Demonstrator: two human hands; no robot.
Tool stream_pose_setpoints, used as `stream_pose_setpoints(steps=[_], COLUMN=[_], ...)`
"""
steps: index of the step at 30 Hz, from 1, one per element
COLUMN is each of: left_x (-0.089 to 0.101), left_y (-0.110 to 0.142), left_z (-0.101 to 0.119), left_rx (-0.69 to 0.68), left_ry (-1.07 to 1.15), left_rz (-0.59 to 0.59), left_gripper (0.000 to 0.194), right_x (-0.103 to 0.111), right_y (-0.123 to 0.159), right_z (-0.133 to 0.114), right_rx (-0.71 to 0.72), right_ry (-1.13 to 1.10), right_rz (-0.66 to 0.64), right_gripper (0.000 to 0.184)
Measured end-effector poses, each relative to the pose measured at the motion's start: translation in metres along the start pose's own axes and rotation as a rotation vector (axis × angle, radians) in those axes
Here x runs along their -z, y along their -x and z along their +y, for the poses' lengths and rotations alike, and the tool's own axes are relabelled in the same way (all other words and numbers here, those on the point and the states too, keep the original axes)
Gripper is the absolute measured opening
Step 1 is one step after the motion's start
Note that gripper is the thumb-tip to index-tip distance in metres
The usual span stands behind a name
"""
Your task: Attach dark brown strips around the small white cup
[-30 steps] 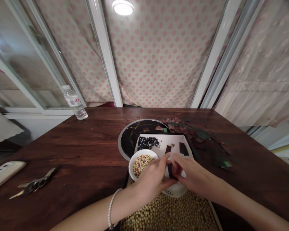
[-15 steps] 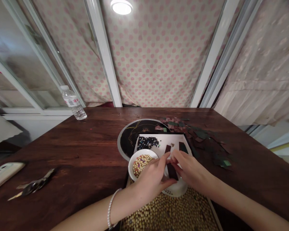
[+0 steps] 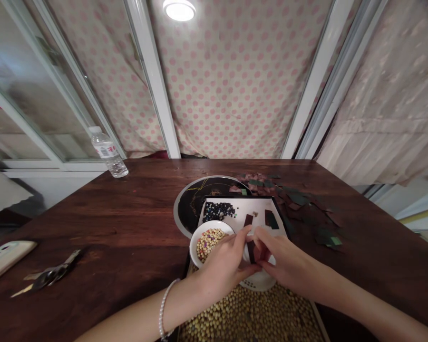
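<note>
Right hand point(image 3: 283, 259) is pinching a dark brown strip point(image 3: 251, 251) above a white saucer point(image 3: 260, 281); left hand point(image 3: 223, 268) is cupping in beside it, grip hidden, cannot tell. Strip-handling is in hand, and the strip is needing a steady two-handed hold.

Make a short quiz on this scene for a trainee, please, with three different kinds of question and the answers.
1. Which hand wears the pearl bracelet: the left hand or the right hand?
2. True or false: the white bowl holds beans.
3. What dark thing is between the two hands?

Key: 1. the left hand; 2. true; 3. a dark strip.
</note>
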State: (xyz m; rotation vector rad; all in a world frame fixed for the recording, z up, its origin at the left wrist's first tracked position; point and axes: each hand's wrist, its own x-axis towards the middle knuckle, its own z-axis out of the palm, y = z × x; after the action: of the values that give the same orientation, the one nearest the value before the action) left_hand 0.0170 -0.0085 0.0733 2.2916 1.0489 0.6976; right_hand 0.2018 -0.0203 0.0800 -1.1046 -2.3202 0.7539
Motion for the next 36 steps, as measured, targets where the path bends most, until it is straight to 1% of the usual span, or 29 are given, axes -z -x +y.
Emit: stream_pose_setpoints(steps=[4, 10, 12, 18, 25, 28, 32, 36], left_x=[-0.001, 0.000, 0.000, 0.001, 0.000, -0.001, 0.000, 0.001], left_y=[0.000, -0.001, -0.001, 0.000, 0.000, 0.000, 0.000, 0.000], left_z=[-0.003, -0.001, -0.001, 0.001, -0.001, -0.002, -0.002, -0.001], left_rx=[-0.018, -0.022, -0.016, -0.027, -0.045, -0.053, -0.011, -0.035], left_ry=[0.010, 0.014, 0.011, 0.020, 0.013, 0.021, 0.011, 0.021], left_rz=[0.001, 0.002, 0.006, 0.012, 0.020, 0.016, -0.003, 0.013], left_gripper=[0.067, 0.068, 0.069, 0.067, 0.066, 0.067, 0.066, 0.065], right_x=[-0.001, -0.002, -0.002, 0.000, -0.004, -0.005, -0.006, -0.007], right_y=[-0.005, -0.017, -0.018, -0.014, -0.008, -0.008, -0.013, -0.016], right_z=[0.001, 0.003, 0.003, -0.002, 0.007, 0.007, 0.001, 0.000], right_rx=[-0.002, 0.010, 0.013, -0.018, -0.003, 0.001, 0.013, 0.007], right_ry=[0.017, 0.106, 0.113, 0.126, 0.139, 0.144, 0.065, 0.036], right_rz=[0.017, 0.143, 0.163, 0.168, 0.149, 0.143, 0.163, 0.167], right_gripper=[0.021, 0.020, 0.020, 0.019, 0.020, 0.021, 0.023, 0.025])
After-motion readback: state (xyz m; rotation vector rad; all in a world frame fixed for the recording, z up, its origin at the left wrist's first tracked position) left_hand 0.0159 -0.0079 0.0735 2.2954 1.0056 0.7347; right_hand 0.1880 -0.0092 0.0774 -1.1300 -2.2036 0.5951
